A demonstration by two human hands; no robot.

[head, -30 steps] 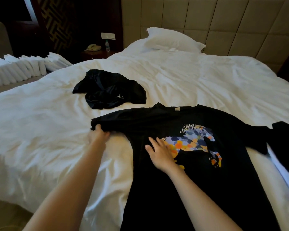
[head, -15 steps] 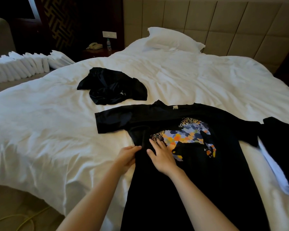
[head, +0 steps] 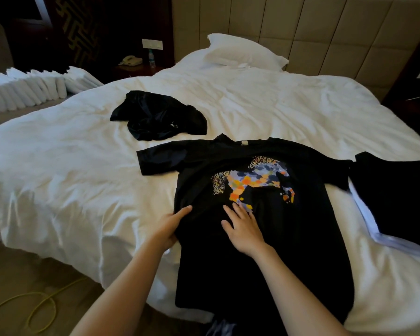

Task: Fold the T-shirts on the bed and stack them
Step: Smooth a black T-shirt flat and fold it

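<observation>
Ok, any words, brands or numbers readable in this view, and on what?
No text can be read.
Neck tag of the horse-print T-shirt: too small to read.
White mark on the crumpled black shirt: blurred.
Label on the water bottle: blurred.

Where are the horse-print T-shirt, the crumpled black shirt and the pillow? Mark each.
horse-print T-shirt (head: 289,226), head view, plain cloth below the print.
crumpled black shirt (head: 159,116), head view, middle of the heap.
pillow (head: 243,50), head view, middle of its top.
</observation>
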